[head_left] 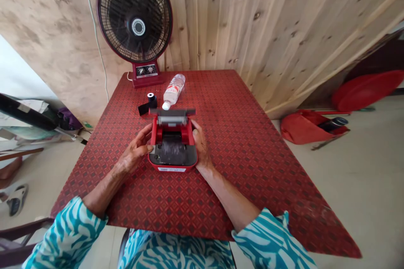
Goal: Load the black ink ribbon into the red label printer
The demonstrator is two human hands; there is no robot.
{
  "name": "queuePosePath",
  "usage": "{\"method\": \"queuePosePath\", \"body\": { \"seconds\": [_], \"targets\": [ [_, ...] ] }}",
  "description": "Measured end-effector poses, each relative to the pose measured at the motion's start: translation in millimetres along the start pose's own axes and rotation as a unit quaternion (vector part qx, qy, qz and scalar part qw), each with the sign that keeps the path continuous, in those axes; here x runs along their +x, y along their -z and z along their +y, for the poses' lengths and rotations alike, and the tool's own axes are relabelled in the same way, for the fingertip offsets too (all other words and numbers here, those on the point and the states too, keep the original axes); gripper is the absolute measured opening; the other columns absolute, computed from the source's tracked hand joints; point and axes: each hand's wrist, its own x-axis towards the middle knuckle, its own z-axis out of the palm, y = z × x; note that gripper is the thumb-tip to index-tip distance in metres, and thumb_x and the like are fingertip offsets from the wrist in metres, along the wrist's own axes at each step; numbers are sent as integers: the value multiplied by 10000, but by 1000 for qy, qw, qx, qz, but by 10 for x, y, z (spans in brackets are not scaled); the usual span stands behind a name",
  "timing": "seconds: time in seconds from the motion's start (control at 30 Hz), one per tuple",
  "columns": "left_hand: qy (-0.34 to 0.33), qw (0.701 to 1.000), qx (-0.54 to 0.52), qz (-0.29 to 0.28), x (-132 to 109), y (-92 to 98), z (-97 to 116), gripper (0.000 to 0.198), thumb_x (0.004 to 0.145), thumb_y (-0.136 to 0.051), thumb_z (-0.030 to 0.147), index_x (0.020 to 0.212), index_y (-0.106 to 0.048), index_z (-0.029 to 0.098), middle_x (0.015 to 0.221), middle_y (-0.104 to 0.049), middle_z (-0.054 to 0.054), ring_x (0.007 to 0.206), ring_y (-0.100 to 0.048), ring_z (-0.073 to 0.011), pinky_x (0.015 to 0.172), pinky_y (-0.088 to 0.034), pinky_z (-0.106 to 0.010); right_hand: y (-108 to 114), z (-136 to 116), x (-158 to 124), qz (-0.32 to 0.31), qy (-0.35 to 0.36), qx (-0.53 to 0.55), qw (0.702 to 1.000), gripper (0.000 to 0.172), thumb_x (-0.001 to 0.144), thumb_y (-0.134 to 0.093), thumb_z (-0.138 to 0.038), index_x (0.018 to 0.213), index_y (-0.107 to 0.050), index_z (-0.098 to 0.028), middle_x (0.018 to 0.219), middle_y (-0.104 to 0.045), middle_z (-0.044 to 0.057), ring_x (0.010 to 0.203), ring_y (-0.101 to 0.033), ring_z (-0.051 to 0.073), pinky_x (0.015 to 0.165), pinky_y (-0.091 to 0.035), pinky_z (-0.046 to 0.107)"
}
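Red plastic with a dark grey top: the small printer sits on the red patterned table, near its middle and close in front of me, with its lid swung up and back. My left hand curls against the printer's left side, thumb on the near corner. My right hand lies along the right side, fingertips at the edge of the open bay. Together they clasp the body. Risks, as I judge them: a jolt could drop the raised lid onto the right fingertips. The casing could also skid on the table covering, since only side pressure holds it. A shove away from me would strike the water bottle lying just beyond the lid, or the black roll to its left. Hard to read: the bay's interior is a pale blur, so I cannot tell whether paper is loaded. The right palm and the hinge are hidden, and I cannot tell whether the fan at the far edge is turning.
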Motion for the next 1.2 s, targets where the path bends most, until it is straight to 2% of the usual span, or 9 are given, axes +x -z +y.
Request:
{"method": "queuePosePath", "body": {
  "seconds": [0.4, 0.53, 0.63, 0.7, 0.8, 0.9, 0.97, 1.07, 1.2],
  "targets": [
    [-12, 999, 31, 2, 8, 35, 10, 634, 730, -640, 210, 1340, -484, 280, 1466, -416, -35, 1324, -387, -297, 1008, -420, -383, -40, 7, 32, -10, 5, 39, 999, 441, 904, -383, -465, 1257, -522, -241, 1330, -537, 66, 1262, -456, 210, 1101, -319, 429],
    [-42, 991, 124, 28, -22, 5, 111, 598, 755, -637, 251, 1333, -489, 304, 1441, -453, -30, 1333, -382, -291, 1059, -361, -432, -47, -8, 44, -4, 13, 37, 999, 419, 903, -392, -458, 1239, -541, -258, 1315, -555, 49, 1252, -466, 197, 1107, -310, 413],
    [-150, 939, 305, 57, -9, -95, 311, 422, 799, -630, 254, 1215, -605, 316, 1359, -540, -12, 1318, -405, -255, 1120, -266, -420, -52, -17, 56, -3, 20, 41, 999, 412, 903, -395, -465, 1227, -556, -267, 1298, -573, 43, 1237, -482, 196, 1096, -327, 407],
    [-184, 890, 417, 9, 77, -199, 462, 281, 828, -603, 266, 1096, -684, 290, 1202, -646, -38, 1200, -521, -254, 1087, -311, -415, -53, -15, 64, -3, 25, 46, 999, 415, 900, -400, -481, 1219, -563, -273, 1285, -583, 39, 1227, -491, 195, 1087, -339, 403],
    [-135, 825, 535, -121, 347, -344, 597, 246, 833, -571, 283, 1032, -713, 260, 1038, -708, -67, 1004, -626, -265, 986, -399, -422, -54, -4, 75, -2, 30, 51, 998, 432, 887, -412, -508, 1208, -573, -268, 1271, -593, 40, 1213, -503, 196, 1081, -344, 395],
    [-70, 761, 624, -164, 670, -407, 577, 193, 807, -571, 272, 918, -725, 241, 948, -720, -93, 935, -647, -288, 940, -411, -428, -61, 13, 87, -1, 34, 54, 998, 433, 882, -419, -499, 1199, -581, -253, 1257, -598, 52, 1205, -511, 203, 1075, -348, 399],
    [-47, 737, 650, -180, 824, -414, 528, 147, 786, -583, 257, 827, -722, 233, 838, -719, -96, 846, -662, -289, 885, -432, -416, -67, 23, 95, -2, 40, 57, 998, 418, 886, -416, -473, 1198, -581, -249, 1247, -601, 55, 1196, -517, 201, 1068, -358, 400],
    [-32, 715, 667, -208, 918, -420, 496, 127, 766, -587, 233, 794, -711, 236, 729, -701, -75, 743, -661, -271, 799, -452, -377, -73, 27, 106, -5, 46, 65, 997, 395, 891, -417, -437, 1197, -581, -249, 1237, -603, 50, 1185, -523, 184, 1061, -369, 378],
    [-14, 699, 672, -244, 901, -443, 543, 176, 766, -574, 242, 884, -705, 249, 849, -718, -59, 785, -659, -256, 741, -456, -333, -69, 25, 114, -3, 56, 72, 996, 368, 891, -428, -428, 1185, -586, -273, 1221, -612, 26, 1178, -526, 167, 1059, -369, 354]
  ]
}}
